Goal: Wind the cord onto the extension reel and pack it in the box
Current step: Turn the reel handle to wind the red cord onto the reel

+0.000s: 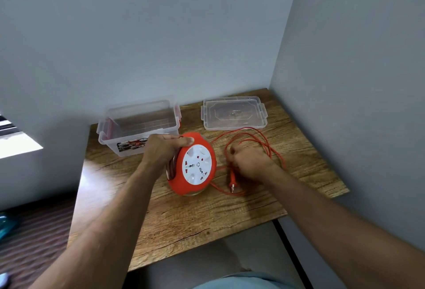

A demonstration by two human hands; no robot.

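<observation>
- Standing on edge at table centre: extension reel [194, 164], round, smooth red plastic housing w/ white socket face turned toward the camera; a few red turns visible in its left-side slot.
- Left hand [163, 148]: grip curled over reel's top-left rim, thumb along the red top edge, holding it upright.
- Right hand [249, 162]: knuckles up, fingers curled down onto the cord [259, 142] just right of reel; appears clamped on a strand, contact partly hidden by the hand.
- Cord: thin, red, lying in loose overlapping loops on table right of reel, reaching back to the lid; plug [232, 179] w/ two pins lies flat near reel's lower right.
- Box [138, 125]: clear rectangular plastic tub, red side latches, printed label on front, open, behind-left of reel.
- Lid [234, 113]: clear, flat, rectangular w/ clip tabs, lying separately at table's rear right.
- Table [207, 215]: wood-grain top w/ dark knots, set in a corner of plain grey walls; dark striped floor at left.
</observation>
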